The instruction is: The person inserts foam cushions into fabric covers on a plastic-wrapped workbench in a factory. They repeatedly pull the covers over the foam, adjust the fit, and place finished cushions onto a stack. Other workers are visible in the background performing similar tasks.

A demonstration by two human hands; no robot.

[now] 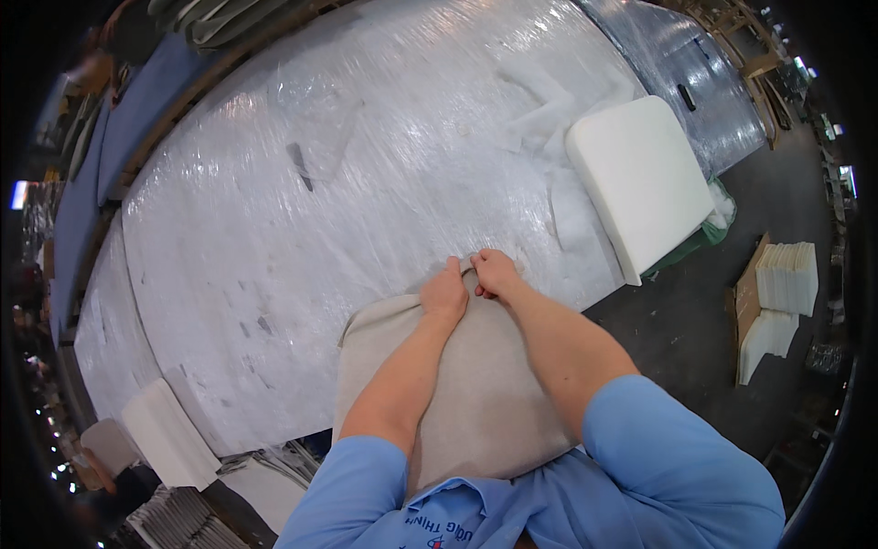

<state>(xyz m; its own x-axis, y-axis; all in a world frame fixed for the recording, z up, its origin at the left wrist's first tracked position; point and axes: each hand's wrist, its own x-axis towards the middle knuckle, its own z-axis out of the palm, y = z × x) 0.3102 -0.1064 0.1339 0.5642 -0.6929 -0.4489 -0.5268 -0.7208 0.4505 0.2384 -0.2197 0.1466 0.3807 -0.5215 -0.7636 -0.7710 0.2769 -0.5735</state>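
Beige fabric (489, 393) | left hand (444, 292), right hand (497, 273): grip pinching far edge | wide table (366, 201) beyond

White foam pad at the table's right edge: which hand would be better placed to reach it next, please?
Probably the right hand: it is nearer the foam pad, while the left hand sits farther left. Both hands grip the edge of the beige fabric.

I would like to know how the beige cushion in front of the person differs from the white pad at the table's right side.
The beige cushion has a woven-looking cover; the white pad looks smooth.
The left hand and right hand grip the beige cushion's far edge; neither touches the white pad.
Both are broad, with rounded corners.
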